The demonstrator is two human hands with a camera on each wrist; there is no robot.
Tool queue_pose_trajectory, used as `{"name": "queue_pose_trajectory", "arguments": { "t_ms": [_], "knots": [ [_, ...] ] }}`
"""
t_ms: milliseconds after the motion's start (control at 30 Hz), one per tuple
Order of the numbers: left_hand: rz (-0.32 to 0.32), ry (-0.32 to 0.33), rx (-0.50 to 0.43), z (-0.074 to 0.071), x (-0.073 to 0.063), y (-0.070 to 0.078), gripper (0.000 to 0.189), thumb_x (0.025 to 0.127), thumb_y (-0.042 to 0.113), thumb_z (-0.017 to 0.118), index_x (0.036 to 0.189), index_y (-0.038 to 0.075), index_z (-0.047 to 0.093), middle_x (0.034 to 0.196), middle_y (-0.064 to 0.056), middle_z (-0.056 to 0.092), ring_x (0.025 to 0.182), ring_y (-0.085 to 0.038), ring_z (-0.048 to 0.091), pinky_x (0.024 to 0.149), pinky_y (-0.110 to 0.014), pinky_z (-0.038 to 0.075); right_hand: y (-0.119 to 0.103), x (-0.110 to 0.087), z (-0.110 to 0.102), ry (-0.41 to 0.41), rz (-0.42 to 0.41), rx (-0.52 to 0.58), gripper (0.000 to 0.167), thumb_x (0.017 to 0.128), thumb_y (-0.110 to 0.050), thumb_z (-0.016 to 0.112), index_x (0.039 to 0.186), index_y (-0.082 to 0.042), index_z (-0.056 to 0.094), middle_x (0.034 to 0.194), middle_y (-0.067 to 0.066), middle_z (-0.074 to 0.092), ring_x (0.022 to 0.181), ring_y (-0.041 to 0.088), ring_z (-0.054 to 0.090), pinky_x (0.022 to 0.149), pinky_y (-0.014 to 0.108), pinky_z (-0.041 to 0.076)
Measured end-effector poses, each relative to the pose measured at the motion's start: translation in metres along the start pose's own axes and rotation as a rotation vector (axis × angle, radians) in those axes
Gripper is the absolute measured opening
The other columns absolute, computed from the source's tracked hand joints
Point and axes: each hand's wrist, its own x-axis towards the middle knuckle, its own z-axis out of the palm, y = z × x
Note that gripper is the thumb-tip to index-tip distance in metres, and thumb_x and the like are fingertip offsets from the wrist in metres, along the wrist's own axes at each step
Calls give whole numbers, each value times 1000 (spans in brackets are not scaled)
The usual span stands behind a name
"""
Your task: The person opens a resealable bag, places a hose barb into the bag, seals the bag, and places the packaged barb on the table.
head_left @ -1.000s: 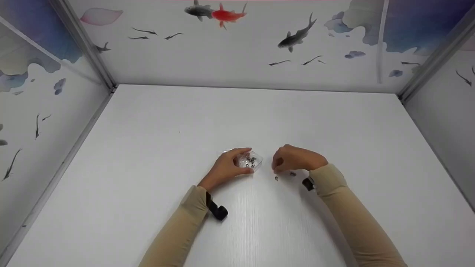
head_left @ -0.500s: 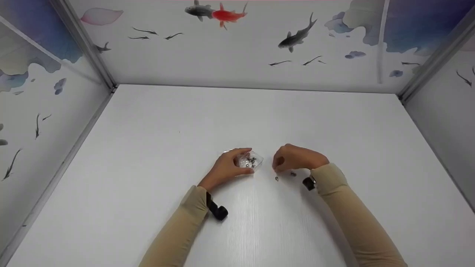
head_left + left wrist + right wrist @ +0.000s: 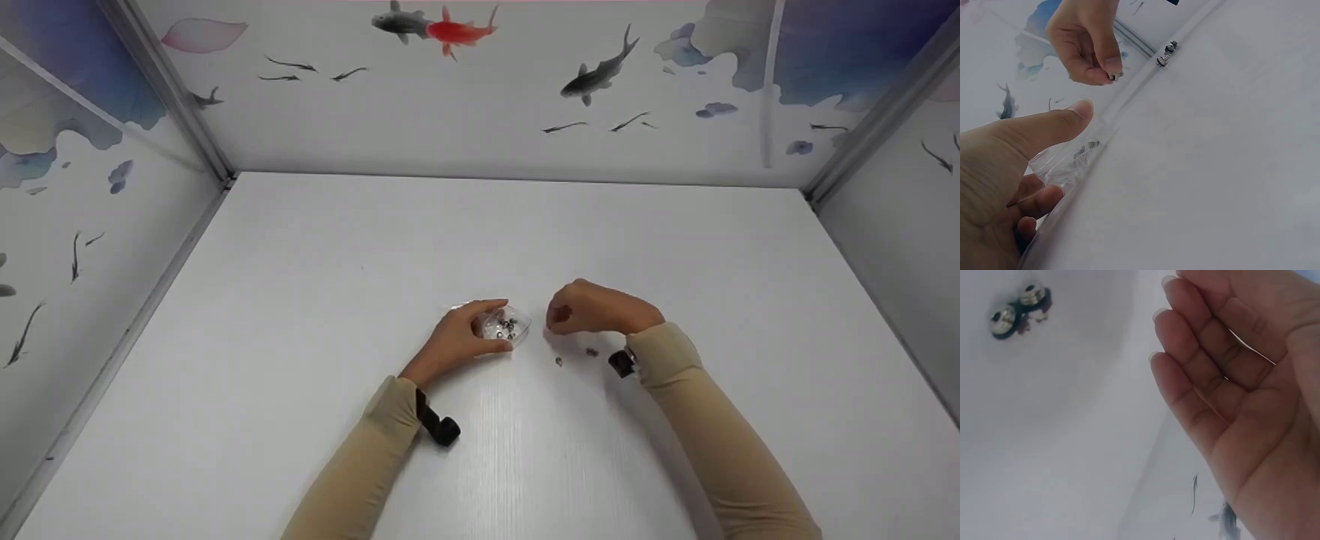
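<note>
Here, around the middle of the white tabletop [image 3: 337, 262], well apart from its far edge and both side edges, the left hand [image 3: 454, 337] curls its thumb and fingers round a clear container [image 3: 523, 331], the thumb on the side away from the far edge. In it lie several metal parts [image 3: 510, 327], too small to tell apart. Just beside the container, toward the tabletop's right edge, the right hand [image 3: 596, 307] is raised above the surface, its thumb and finger pinching one small part [image 3: 1116, 76], which shows at the fingertips in the left wrist view, apart from the container. On the tabletop near that hand, on the side away from the far edge, lies a single loose part [image 3: 559, 361]; nearer the right edge, a pair of loose parts [image 3: 592, 352] lies close together, between it and the black wrist camera [image 3: 621, 364].
</note>
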Motion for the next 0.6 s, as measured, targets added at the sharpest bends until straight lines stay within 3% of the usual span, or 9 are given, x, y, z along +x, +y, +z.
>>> {"name": "queue_pose_trajectory", "arguments": {
  "t_ms": [233,467,600],
  "knots": [
    [-7,0,0,0,0,1,68,75,33,83,136,20,56,77,4,53,69,-9,44,67,-24,37,-9,4,-4,13,-31,-22,11,89,-12,66,94,-7,74,91,1,70,82,13,59,74,31,52],
    [-3,-3,-3,0,0,0,69,75,35,82,137,21,55,87,0,58,73,-11,46,70,-27,38,-14,11,-6,39,-118,-22,11,89,-8,65,94,-5,74,94,3,71,87,15,63,81,34,53],
    [13,-3,8,0,0,-1,69,76,36,81,137,20,55,115,-2,65,94,-14,55,86,-32,44,-20,13,-7,46,-134,-12,11,89,-8,66,95,-4,74,94,3,71,87,15,63,80,34,53]
  ]
}}
